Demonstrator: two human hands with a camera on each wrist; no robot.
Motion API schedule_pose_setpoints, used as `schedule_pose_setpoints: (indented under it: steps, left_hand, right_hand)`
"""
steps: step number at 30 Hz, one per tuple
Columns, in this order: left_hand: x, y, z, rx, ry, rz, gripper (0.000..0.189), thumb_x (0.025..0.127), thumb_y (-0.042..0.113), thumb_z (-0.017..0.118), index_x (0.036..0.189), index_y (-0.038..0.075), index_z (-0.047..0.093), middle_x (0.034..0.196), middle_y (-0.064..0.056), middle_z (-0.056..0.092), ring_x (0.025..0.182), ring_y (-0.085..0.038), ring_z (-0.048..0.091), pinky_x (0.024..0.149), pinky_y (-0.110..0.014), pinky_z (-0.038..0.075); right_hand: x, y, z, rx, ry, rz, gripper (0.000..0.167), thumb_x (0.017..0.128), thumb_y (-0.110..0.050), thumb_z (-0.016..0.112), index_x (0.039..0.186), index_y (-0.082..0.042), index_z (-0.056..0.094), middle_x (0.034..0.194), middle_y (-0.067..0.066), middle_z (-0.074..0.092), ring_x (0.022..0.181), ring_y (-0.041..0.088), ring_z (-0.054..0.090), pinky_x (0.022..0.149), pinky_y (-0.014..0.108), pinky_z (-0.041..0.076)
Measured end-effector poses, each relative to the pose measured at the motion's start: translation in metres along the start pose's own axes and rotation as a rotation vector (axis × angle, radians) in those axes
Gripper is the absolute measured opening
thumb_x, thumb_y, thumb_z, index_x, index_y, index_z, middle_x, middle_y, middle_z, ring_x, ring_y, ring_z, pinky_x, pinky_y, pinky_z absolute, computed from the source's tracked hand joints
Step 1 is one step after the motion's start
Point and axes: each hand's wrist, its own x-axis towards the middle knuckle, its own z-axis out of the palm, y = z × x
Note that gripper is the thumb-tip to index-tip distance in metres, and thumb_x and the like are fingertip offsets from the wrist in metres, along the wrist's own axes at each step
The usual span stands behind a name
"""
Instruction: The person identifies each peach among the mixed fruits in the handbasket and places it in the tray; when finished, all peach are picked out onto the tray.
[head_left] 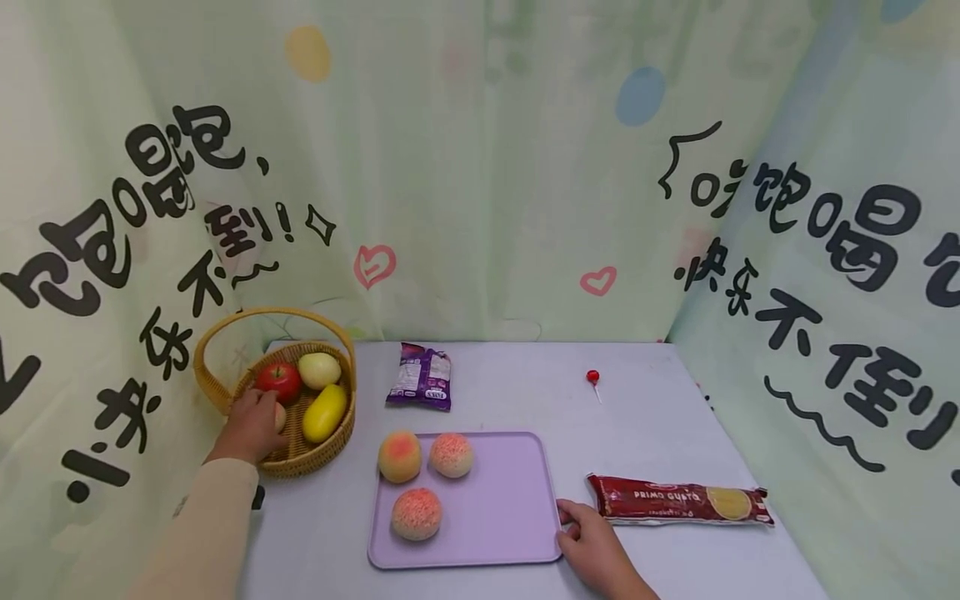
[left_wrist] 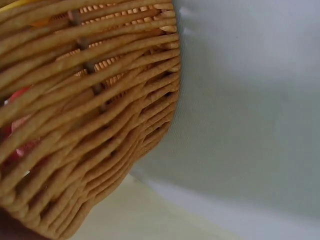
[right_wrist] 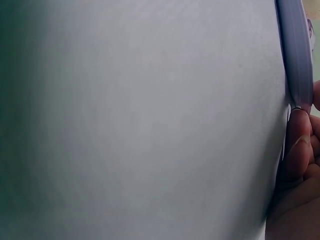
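Note:
My left hand (head_left: 251, 427) reaches into the wicker basket (head_left: 318, 458) and grips a pale pink peach (head_left: 281, 417), mostly hidden by the fingers. A red tomato-like fruit (head_left: 279, 382), a pale yellow-green round fruit (head_left: 318, 370) and a yellow oblong fruit (head_left: 325, 413) lie in the basket beside it. Through the weave of the basket (left_wrist: 100, 120), the left wrist view shows bits of red and pink. My right hand (head_left: 596, 547) pinches the right edge of the purple tray (head_left: 495, 508). On the tray's left half sit three peaches (head_left: 417, 514).
A purple snack bag (head_left: 420, 377) lies behind the tray. Farther right is a red lollipop (head_left: 593, 377) with a white stick. A red spaghetti packet (head_left: 678, 501) lies right of the tray, close to my right hand. Printed curtains (head_left: 480, 208) surround the white table (head_left: 517, 375).

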Motion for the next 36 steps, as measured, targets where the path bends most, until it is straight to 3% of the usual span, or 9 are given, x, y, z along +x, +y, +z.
schedule_pose_setpoints:
  steps: [6,16,28,36]
  left_hand:
    - [0.0021,-0.0027,0.0017,-0.01,-0.005,-0.011,0.08,0.075,0.009,0.086,0.14,-0.01,0.043,0.132,-0.037,0.04,0.117,-0.051,0.044,0.102,-0.067,0.045]
    - [0.005,-0.0075,0.0031,0.011,0.001,0.082,0.061,0.079,0.011,0.077,0.131,-0.005,0.049,0.117,-0.031,0.06,0.106,-0.046,0.054,0.098,-0.065,0.047]
    - [0.0042,-0.008,0.0079,-0.01,0.028,0.099,0.066,0.076,0.012,0.078,0.134,-0.001,0.05,0.121,-0.029,0.059,0.108,-0.044,0.054,0.099,-0.066,0.048]
    - [0.0006,-0.0072,0.007,-0.081,0.02,0.05,0.071,0.076,0.017,0.08,0.138,0.006,0.049,0.129,-0.029,0.046,0.106,-0.043,0.053,0.092,-0.065,0.051]
  right_hand:
    - [0.0012,0.0004,0.0001,-0.007,-0.009,0.008,0.05,0.09,-0.008,0.072,0.137,0.006,0.06,0.104,0.003,0.065,0.081,0.016,0.054,0.064,0.025,0.05]
    - [0.0005,-0.0006,-0.0011,-0.003,-0.019,0.011,0.05,0.09,-0.008,0.072,0.137,0.006,0.06,0.105,0.003,0.065,0.082,0.016,0.055,0.066,0.025,0.051]
    - [-0.0001,-0.0015,-0.0009,-0.03,-0.002,0.003,0.05,0.089,-0.008,0.073,0.136,0.005,0.061,0.105,0.002,0.065,0.082,0.014,0.055,0.066,0.025,0.051]
    - [-0.0011,-0.0024,-0.0013,-0.025,-0.004,-0.018,0.05,0.089,-0.008,0.073,0.136,0.006,0.06,0.104,0.002,0.065,0.083,0.015,0.055,0.065,0.025,0.05]
